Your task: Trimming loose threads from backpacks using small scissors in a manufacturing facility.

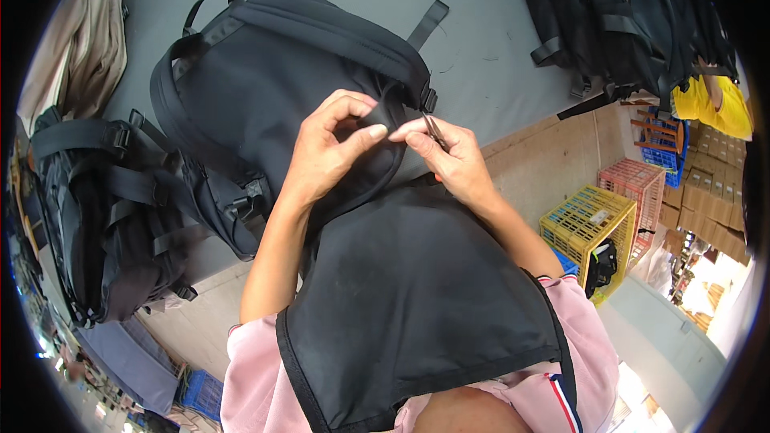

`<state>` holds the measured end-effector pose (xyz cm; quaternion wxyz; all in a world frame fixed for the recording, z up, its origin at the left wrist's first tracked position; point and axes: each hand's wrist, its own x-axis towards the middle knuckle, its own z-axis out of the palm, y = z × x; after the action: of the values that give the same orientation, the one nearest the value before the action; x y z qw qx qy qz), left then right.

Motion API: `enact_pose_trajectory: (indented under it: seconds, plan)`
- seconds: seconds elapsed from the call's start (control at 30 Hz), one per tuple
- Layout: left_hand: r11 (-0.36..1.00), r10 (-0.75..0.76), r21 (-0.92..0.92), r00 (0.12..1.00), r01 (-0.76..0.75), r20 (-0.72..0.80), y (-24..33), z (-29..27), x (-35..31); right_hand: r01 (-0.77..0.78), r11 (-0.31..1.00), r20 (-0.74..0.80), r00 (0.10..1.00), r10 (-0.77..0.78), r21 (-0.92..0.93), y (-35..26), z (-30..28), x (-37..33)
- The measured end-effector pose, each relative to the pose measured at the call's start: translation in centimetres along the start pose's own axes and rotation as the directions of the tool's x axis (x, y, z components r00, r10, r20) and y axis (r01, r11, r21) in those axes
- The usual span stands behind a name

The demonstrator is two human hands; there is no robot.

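A black backpack lies on the grey table with its shoulder straps upward. My left hand pinches a black webbing strap at the bag's near right edge, thumb and forefinger together. Close beside it, my right hand is closed around small dark thread snips, whose blades point up and away from me. The right fingertips meet the strap next to my left thumb. What lies under the right palm is hidden.
More black bags hang over the table edge at left and pile up at far right. Beige fabric lies at far left. Yellow and red crates stand below, right. A person's yellow sleeve shows beyond.
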<state>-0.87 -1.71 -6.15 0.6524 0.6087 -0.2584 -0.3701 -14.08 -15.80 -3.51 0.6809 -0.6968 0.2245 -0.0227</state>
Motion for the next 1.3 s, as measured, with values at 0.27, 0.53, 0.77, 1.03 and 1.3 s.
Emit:
enact_pose_trajectory:
  seconds: [0.27,0.53,0.77,1.03,1.3]
  plan:
    - [0.824,-0.314,-0.516,0.946,0.233,-0.076,-0.7,-0.5,0.3,0.261,0.954,-0.226,0.930,-0.289,-0.145,1.3,-0.1,4.5]
    - [0.819,-0.423,-0.505,0.880,0.271,-0.215,-1.1,0.2,0.0,0.166,0.978,0.016,0.986,-0.166,-0.125,1.2,-0.4,2.9]
    - [0.965,-0.260,-0.121,0.883,0.231,-0.390,-0.7,-0.2,-1.7,-0.027,0.983,-0.235,0.969,0.070,0.179,4.1,-4.3,4.8]
    - [0.676,0.370,0.727,0.908,-0.117,-0.198,3.2,2.0,-0.4,-0.141,0.961,0.139,0.984,0.110,0.237,0.9,-3.5,2.9]
    - [0.413,0.695,0.885,0.703,-0.217,-0.152,4.3,4.2,-3.1,0.074,0.921,0.039,0.995,-0.096,0.383,-6.0,-0.5,1.8]
